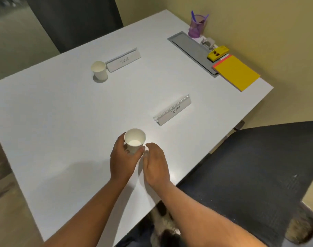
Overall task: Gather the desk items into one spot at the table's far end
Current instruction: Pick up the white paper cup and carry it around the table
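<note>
My left hand (122, 157) is wrapped around the near paper cup (134, 140), holding it just off the white table (63, 131) near the front edge. My right hand (156, 164) sits just beside it, fingers relaxed, holding nothing. The other cup (99, 70) stands further back by a name card (124, 61).

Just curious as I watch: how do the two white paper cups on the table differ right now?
The near white paper cup is gripped by the left hand and tilted; the far white paper cup stands upright, untouched. The far one sits beside a folded white name card; the near one has none close. Both look alike and empty.
</note>
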Action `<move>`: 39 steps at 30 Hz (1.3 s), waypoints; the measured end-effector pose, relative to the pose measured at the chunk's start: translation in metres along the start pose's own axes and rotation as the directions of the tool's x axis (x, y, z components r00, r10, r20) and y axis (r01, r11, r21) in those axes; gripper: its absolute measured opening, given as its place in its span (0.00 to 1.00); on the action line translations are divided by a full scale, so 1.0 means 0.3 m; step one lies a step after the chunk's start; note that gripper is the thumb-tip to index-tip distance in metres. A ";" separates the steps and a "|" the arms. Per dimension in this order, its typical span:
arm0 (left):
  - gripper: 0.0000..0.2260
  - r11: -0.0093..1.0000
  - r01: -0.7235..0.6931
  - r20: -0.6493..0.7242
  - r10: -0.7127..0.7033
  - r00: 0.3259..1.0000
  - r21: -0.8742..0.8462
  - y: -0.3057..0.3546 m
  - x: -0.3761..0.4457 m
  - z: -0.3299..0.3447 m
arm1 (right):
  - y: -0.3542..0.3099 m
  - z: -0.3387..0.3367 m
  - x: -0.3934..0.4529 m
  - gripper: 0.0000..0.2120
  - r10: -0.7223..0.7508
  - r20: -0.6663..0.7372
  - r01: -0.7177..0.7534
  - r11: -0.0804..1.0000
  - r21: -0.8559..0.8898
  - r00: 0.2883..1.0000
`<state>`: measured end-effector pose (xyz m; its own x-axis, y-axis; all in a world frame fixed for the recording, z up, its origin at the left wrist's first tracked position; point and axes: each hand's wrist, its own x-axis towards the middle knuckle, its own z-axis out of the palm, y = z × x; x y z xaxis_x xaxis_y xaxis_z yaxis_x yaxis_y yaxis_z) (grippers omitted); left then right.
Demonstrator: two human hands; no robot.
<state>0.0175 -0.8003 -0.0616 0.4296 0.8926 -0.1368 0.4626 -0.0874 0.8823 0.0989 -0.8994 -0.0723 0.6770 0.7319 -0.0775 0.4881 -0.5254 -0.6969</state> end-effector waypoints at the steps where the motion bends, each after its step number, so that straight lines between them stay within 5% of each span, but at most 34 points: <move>1: 0.30 1.000 -0.010 -0.011 0.010 1.000 0.009 -0.001 0.038 0.020 | 0.025 0.012 0.040 0.13 -0.037 0.010 0.037 0.998 -0.056 0.999; 10: 0.31 0.993 -0.102 -0.026 0.104 0.994 0.062 -0.065 0.346 0.168 | 0.182 0.112 0.185 0.22 -0.213 0.074 0.225 0.914 -0.338 0.974; 18: 0.29 0.987 -0.161 -0.014 0.161 0.987 0.017 -0.098 0.442 0.241 | 0.240 0.164 0.195 0.24 -0.255 0.015 0.243 0.902 -0.356 0.967; 39: 0.43 0.972 -0.121 0.014 0.121 0.993 0.201 -0.145 0.455 0.286 | 0.287 0.214 0.200 0.29 -0.148 0.084 0.170 0.886 -0.430 0.985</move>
<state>0.1226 -0.7126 -0.1573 0.4931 0.8693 -0.0353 0.5536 -0.2822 0.7835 0.1462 -0.8728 -0.1828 0.5487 0.8354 -0.0325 0.7849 -0.5281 -0.3242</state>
